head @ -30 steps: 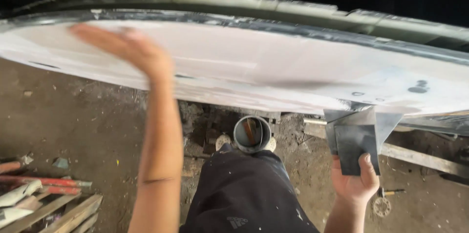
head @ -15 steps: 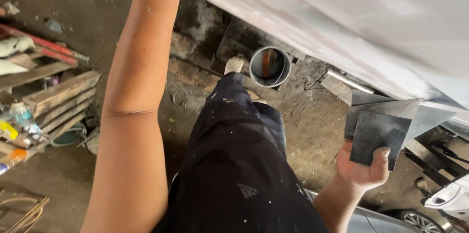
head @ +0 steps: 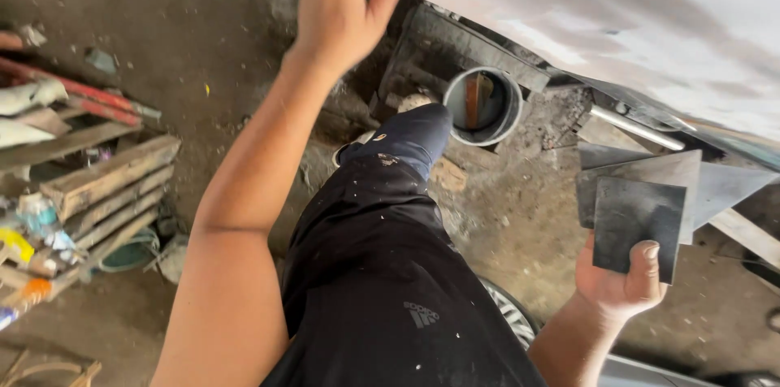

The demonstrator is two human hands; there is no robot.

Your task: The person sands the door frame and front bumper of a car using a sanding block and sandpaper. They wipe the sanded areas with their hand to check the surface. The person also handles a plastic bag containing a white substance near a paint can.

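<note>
Since half a second ago, the left hand (head: pixel 337 9) has come into view, raised with fingers spread and flat, holding nothing, just beside the edge of the large pale grey sanded panel (head: pixel 617 13). Lower right, the right hand (head: pixel 621 281) grips 2 dark flat rectangular scraper blades (head: pixel 638 220), thumb pressed on front. Below the panel, a grey round metal can (head: pixel 483 107) stands on the dirt floor (head: pixel 211 38).
</note>
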